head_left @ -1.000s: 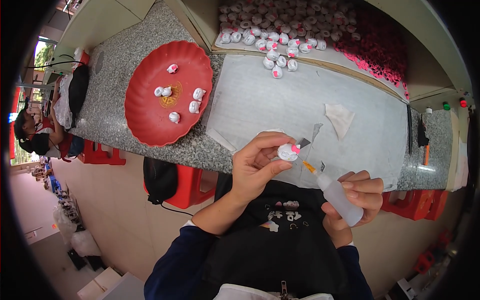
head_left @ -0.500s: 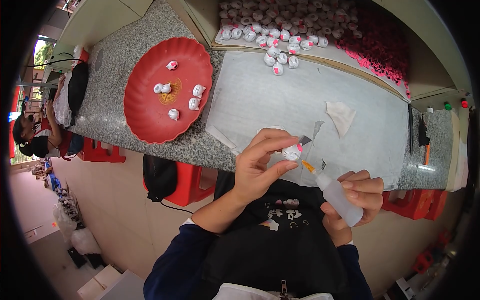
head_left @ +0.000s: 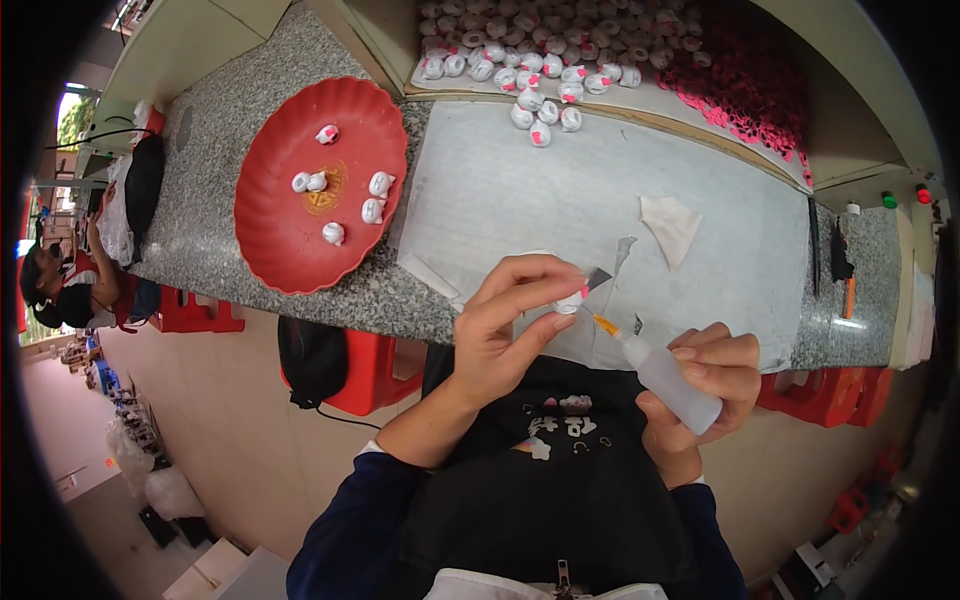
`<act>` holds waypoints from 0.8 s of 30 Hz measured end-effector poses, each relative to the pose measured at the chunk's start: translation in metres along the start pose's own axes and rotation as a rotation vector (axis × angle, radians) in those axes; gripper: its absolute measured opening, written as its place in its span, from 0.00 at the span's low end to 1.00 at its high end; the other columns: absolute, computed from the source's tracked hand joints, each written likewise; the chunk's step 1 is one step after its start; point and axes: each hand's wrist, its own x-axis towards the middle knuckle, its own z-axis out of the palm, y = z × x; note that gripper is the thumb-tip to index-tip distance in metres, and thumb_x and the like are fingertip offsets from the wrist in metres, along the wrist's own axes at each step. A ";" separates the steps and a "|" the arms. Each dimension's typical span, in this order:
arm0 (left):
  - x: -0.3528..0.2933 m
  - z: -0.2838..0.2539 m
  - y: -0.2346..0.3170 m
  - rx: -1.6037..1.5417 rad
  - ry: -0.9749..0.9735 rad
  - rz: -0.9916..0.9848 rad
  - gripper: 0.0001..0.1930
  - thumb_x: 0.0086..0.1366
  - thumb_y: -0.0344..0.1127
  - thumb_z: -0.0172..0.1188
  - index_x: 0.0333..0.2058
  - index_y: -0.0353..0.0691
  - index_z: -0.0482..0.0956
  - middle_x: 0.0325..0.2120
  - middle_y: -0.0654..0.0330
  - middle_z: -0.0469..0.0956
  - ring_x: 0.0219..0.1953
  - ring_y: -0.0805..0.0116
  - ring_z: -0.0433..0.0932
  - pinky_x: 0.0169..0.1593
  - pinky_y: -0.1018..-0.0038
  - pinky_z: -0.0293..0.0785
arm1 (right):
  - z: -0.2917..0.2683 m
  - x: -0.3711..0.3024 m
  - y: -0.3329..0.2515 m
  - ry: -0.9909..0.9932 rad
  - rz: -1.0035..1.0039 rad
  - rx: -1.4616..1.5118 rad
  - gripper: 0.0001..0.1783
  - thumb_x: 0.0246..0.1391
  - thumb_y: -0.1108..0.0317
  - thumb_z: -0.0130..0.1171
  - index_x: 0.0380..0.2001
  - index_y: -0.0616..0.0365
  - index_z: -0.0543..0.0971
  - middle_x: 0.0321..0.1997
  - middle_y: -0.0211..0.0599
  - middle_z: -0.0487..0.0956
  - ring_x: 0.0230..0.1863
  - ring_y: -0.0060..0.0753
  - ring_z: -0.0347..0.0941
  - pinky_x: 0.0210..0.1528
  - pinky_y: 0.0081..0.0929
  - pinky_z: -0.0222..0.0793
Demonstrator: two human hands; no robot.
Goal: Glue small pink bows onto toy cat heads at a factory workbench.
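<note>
Pinched between thumb and fingertips of the left hand (head_left: 500, 325), above the near part of a pale sheet (head_left: 520, 190): a small white bead-like piece (head_left: 571, 301) with a touch of pink. Just to its lower right, the orange nozzle (head_left: 606, 325) of a translucent bottle (head_left: 680, 388), long axis slanting up and left toward the piece; contact impossible to tell. Wrapped around the bottle's body, the right hand (head_left: 735, 370). At left, in a scalloped red dish (head_left: 270, 225), six similar white pieces (head_left: 380, 184); beyond the sheet, on a shelf (head_left: 650, 106), heaped white pieces beside a pink pile (head_left: 740, 95).
</note>
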 end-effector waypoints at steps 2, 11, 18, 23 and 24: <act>0.002 -0.002 0.000 -0.047 0.081 -0.011 0.16 0.44 0.18 0.54 0.36 0.31 0.70 0.37 0.52 0.67 0.41 0.66 0.66 0.44 0.75 0.61 | -0.003 0.006 0.005 0.042 0.107 0.061 0.21 0.30 0.63 0.66 0.24 0.56 0.64 0.27 0.35 0.65 0.21 0.23 0.60 0.22 0.17 0.59; 0.011 -0.022 -0.001 -0.324 0.340 -0.156 0.22 0.47 0.19 0.54 0.43 0.31 0.63 0.38 0.53 0.67 0.40 0.70 0.68 0.44 0.78 0.62 | -0.052 0.092 0.124 -0.179 0.487 0.006 0.14 0.38 0.77 0.51 0.33 0.61 0.66 0.30 0.33 0.65 0.32 0.30 0.67 0.28 0.22 0.68; 0.009 -0.019 0.002 -0.355 0.312 -0.200 0.21 0.47 0.18 0.54 0.43 0.30 0.64 0.38 0.53 0.68 0.41 0.70 0.67 0.45 0.77 0.62 | -0.047 0.140 0.179 -0.395 0.070 -1.038 0.13 0.34 0.74 0.55 0.30 0.59 0.71 0.31 0.38 0.68 0.29 0.39 0.67 0.30 0.29 0.63; 0.011 -0.022 0.000 -0.373 0.312 -0.232 0.21 0.48 0.19 0.53 0.43 0.30 0.64 0.38 0.54 0.67 0.41 0.70 0.67 0.46 0.76 0.62 | -0.044 0.120 0.157 -0.490 0.008 -0.875 0.12 0.32 0.74 0.56 0.28 0.59 0.73 0.30 0.36 0.69 0.30 0.37 0.68 0.29 0.28 0.64; 0.011 -0.022 -0.001 -0.371 0.318 -0.234 0.21 0.48 0.19 0.53 0.43 0.30 0.64 0.38 0.54 0.67 0.41 0.70 0.67 0.46 0.76 0.62 | -0.043 0.118 0.155 -0.491 0.008 -0.844 0.12 0.32 0.75 0.56 0.27 0.59 0.73 0.29 0.35 0.70 0.30 0.37 0.68 0.29 0.27 0.64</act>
